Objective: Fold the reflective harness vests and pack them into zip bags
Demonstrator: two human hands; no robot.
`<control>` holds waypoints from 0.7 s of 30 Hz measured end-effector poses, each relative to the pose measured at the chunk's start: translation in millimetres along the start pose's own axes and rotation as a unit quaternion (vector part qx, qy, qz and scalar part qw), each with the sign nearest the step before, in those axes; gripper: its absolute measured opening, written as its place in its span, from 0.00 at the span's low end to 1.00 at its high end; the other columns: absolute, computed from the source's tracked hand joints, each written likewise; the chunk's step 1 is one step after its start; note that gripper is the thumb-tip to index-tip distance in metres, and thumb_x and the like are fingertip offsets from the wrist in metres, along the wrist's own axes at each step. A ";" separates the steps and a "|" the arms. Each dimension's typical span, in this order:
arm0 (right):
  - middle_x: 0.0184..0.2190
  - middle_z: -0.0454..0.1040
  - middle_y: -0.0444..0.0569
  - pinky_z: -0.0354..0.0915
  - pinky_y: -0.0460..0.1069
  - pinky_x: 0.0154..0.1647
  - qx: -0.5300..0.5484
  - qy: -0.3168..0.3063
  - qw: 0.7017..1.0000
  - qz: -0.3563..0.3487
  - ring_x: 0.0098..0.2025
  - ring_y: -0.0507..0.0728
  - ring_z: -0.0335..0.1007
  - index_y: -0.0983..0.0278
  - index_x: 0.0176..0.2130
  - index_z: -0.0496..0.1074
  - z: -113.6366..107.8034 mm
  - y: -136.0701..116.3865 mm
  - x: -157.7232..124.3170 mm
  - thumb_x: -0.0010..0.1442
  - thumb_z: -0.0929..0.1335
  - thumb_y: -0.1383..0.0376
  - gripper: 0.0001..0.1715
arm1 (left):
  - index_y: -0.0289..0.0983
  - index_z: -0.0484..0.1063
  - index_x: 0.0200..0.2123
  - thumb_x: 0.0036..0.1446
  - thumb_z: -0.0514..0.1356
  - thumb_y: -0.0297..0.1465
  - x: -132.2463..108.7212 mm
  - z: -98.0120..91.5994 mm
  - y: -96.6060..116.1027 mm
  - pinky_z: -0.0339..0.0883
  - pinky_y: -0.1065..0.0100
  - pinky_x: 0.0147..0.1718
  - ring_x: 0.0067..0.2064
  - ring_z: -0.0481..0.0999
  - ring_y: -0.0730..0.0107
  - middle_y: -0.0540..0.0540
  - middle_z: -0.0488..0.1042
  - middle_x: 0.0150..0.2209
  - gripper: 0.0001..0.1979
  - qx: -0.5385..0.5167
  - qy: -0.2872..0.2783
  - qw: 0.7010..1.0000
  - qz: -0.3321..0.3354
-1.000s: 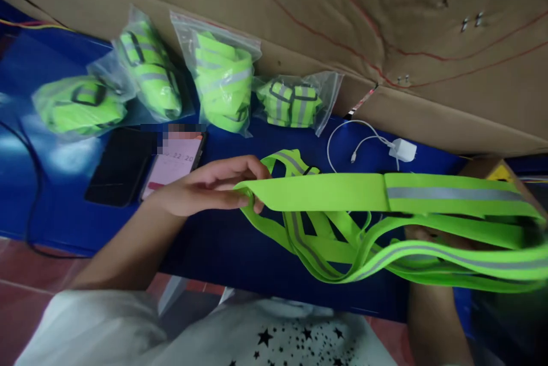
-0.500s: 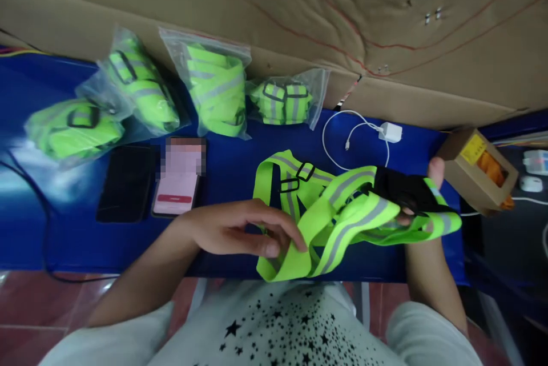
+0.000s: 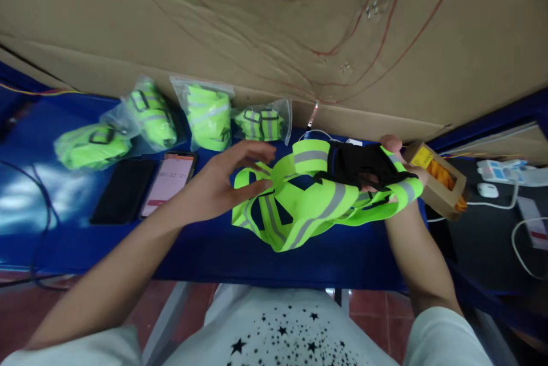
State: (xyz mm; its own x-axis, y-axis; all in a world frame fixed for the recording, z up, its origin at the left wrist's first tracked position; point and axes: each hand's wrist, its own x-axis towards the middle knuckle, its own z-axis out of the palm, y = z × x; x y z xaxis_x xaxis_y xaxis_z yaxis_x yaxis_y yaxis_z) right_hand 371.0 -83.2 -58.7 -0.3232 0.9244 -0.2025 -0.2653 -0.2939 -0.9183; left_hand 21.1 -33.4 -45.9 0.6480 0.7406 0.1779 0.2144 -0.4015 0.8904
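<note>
A neon-yellow reflective strap vest (image 3: 317,214) with grey stripes hangs in loops above the table's front half. My right hand (image 3: 396,152) grips its black part (image 3: 357,163) at the right end, the thumb showing above and the fingers partly hidden behind the straps. At the left end of the loops is my left hand (image 3: 233,177), its fingers and thumb apart around the strap's edge. The thumb overlaps the yellow band, and I cannot tell whether it presses on it.
Several clear bags of folded yellow straps (image 3: 208,117) lie along the cardboard wall (image 3: 240,23). A black phone-like slab (image 3: 122,192) and a lit phone (image 3: 166,183) are at left on the blue table (image 3: 274,269). A small cardboard box (image 3: 436,183) stands at right, near a white cable.
My left hand has come off the lower strap loop and risen, its fingers spreading. The vest has lifted and shifted left with my right hand. The view has tilted too.
</note>
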 end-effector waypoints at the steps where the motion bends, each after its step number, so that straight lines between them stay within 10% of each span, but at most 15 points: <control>1: 0.26 0.70 0.38 0.69 0.50 0.24 -0.007 -0.012 1.000 -0.021 0.22 0.53 0.67 0.52 0.47 0.65 2.7 -7.5 8.5 0.46 0.71 0.53 0.27 | 0.43 0.66 0.61 0.59 0.69 0.35 10.2 -2.2 7.2 0.71 0.62 0.55 0.58 0.75 0.61 0.41 0.71 0.60 0.28 -0.010 0.012 1.000 0.026; 6: 0.40 0.78 0.45 0.76 0.57 0.41 -0.104 -0.027 0.977 -0.184 0.40 0.60 0.78 0.56 0.48 0.69 30.5 -36.4 55.8 0.48 0.72 0.51 0.28 | 0.41 0.67 0.61 0.54 0.73 0.40 54.8 -1.8 50.8 0.76 0.61 0.49 0.56 0.77 0.56 0.39 0.72 0.60 0.34 -0.124 -0.074 0.985 0.092; 9: 0.53 0.77 0.48 0.71 0.60 0.58 -0.286 0.093 0.907 -0.296 0.55 0.62 0.73 0.56 0.51 0.73 37.9 -52.3 65.3 0.55 0.72 0.54 0.25 | 0.39 0.70 0.52 0.59 0.69 0.41 63.6 11.4 70.5 0.78 0.67 0.33 0.40 0.81 0.65 0.42 0.76 0.51 0.21 -0.130 0.013 0.988 0.084; 13: 0.47 0.79 0.49 0.70 0.59 0.58 -0.362 0.257 0.809 -0.386 0.50 0.59 0.76 0.57 0.49 0.76 50.9 -66.6 40.7 0.71 0.62 0.51 0.19 | 0.41 0.66 0.55 0.68 0.60 0.38 60.1 27.5 89.9 0.75 0.70 0.29 0.35 0.79 0.70 0.43 0.76 0.49 0.15 -0.053 0.161 0.978 0.121; 15: 0.51 0.78 0.50 0.70 0.59 0.61 -0.376 0.190 0.831 -0.364 0.54 0.59 0.76 0.57 0.55 0.74 65.7 -70.1 23.0 0.73 0.59 0.49 0.23 | 0.39 0.66 0.57 0.70 0.57 0.36 56.3 31.0 99.4 0.76 0.68 0.36 0.40 0.79 0.68 0.42 0.77 0.51 0.15 0.017 0.162 0.977 0.138; 21: 0.63 0.71 0.50 0.63 0.60 0.68 -0.447 0.026 0.851 -0.274 0.66 0.63 0.67 0.58 0.64 0.66 92.3 -75.5 14.8 0.60 0.74 0.52 0.38 | 0.38 0.54 0.71 0.72 0.49 0.28 47.7 22.1 108.6 0.71 0.72 0.34 0.33 0.80 0.70 0.45 0.81 0.41 0.26 0.185 -0.075 0.971 0.134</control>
State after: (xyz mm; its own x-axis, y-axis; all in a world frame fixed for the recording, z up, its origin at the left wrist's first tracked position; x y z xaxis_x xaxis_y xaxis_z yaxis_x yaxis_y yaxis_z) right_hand 302.5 -69.8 39.1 -0.3262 0.8794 0.3467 0.4416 0.4661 -0.7667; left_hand 91.4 -53.6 50.0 0.8100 0.5072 0.2942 0.2537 -0.7556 0.6039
